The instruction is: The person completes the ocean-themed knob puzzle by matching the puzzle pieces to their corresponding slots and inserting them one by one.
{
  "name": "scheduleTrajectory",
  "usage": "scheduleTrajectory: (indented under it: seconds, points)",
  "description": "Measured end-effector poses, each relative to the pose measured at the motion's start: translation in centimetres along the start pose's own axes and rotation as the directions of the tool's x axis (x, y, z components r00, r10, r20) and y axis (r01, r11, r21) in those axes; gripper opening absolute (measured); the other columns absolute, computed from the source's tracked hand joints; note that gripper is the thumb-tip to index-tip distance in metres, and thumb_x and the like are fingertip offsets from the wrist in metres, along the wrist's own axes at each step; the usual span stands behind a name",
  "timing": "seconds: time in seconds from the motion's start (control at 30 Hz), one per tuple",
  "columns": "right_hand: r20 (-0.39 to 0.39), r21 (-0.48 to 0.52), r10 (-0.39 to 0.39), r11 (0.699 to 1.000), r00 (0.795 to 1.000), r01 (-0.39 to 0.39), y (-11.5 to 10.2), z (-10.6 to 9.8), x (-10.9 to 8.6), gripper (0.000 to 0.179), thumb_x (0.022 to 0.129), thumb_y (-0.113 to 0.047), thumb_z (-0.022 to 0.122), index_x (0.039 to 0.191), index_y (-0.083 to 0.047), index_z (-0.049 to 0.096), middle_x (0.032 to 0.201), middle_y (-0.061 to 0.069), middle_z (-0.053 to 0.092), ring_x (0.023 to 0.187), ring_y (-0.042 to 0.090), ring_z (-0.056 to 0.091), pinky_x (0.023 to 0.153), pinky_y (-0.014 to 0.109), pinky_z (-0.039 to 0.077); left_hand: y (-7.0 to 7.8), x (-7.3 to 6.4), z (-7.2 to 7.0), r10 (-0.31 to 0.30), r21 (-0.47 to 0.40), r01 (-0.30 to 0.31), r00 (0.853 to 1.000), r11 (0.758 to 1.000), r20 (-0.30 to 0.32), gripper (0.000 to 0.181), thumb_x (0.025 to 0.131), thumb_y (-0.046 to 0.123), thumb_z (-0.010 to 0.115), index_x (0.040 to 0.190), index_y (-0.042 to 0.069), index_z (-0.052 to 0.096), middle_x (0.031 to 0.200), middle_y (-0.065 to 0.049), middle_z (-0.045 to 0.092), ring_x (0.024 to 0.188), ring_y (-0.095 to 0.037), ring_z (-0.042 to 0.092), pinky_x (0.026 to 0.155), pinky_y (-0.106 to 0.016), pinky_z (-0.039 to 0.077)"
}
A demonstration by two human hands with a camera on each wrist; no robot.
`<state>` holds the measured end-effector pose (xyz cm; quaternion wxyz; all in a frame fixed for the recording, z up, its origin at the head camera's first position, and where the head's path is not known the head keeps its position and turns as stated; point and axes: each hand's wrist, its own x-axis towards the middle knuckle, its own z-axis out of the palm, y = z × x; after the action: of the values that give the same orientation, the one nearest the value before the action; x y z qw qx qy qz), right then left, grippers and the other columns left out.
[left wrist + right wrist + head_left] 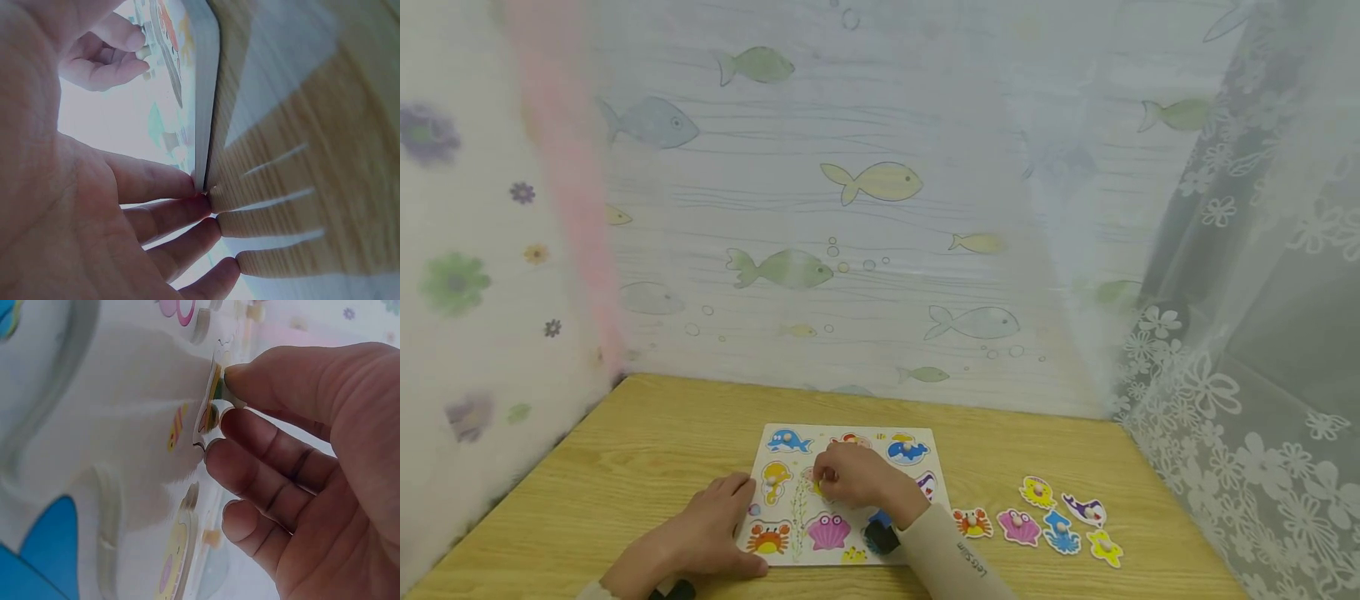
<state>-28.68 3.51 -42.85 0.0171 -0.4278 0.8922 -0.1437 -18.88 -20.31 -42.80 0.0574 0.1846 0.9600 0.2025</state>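
Observation:
My right hand (861,479) is over the middle of a white puzzle board (827,429) with sea-animal pictures. In the right wrist view its thumb and forefinger pinch the knob of a flat puzzle piece (212,397) with yellow and green on it. That piece lies close against the board face; the fingers mostly hide it in the head view. My left hand (715,521) rests at the board's left edge, thumb at the near corner. In the left wrist view its fingertips touch the board's side (205,94) and the table, fingers spread and nearly straight.
Right of the board lie loose knobbed pieces: a crab (973,523), a pink shell (1019,528), a yellow octopus (1037,492), a blue squid (1062,535), a purple whale (1085,510) and a yellow starfish (1105,548). A seahorse (775,482) and a blue whale (908,451) sit in the board.

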Motion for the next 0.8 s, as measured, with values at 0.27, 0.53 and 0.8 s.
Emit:
scheduleTrajectory:
  seconds: [0.27,0.53,0.8]
  points:
    - [-0.009,0.018,0.022,1.0,1.0,-0.022,0.1,-0.1,-0.1,0.009,0.088,-0.015,0.064,0.092,-0.02,0.07,0.081,-0.013,0.054,0.071,0.001,0.045,0.064,0.016,0.041,0.0,0.0,0.0,-0.003,-0.006,0.003,1.0,1.0,0.003,0.112,0.058,0.068,0.077,0.135,-0.007,0.044,0.138,-0.02,0.041,0.127,-0.038,0.037,0.102,-0.059,0.032]
    - [-0.003,0.022,0.033,0.999,0.999,-0.032,0.5,-0.9,-0.8,0.009,0.09,-0.022,0.065,0.097,-0.02,0.069,0.088,-0.013,0.059,0.079,0.001,0.052,0.074,0.018,0.046,0.0,0.0,-0.1,0.001,-0.004,-0.001,1.0,1.0,0.01,0.111,0.058,0.066,0.078,0.135,-0.007,0.044,0.137,-0.02,0.042,0.126,-0.038,0.037,0.101,-0.059,0.032]
    - [0.004,0.037,0.073,0.997,0.997,-0.073,1.5,-1.7,-3.0,0.012,0.089,-0.02,0.066,0.1,-0.018,0.068,0.092,-0.012,0.058,0.081,0.002,0.052,0.076,0.02,0.046,0.0,0.0,-0.1,0.013,-0.009,-0.013,1.0,1.0,0.007,0.112,0.059,0.067,0.077,0.136,-0.008,0.043,0.138,-0.021,0.041,0.126,-0.039,0.037,0.101,-0.059,0.032]
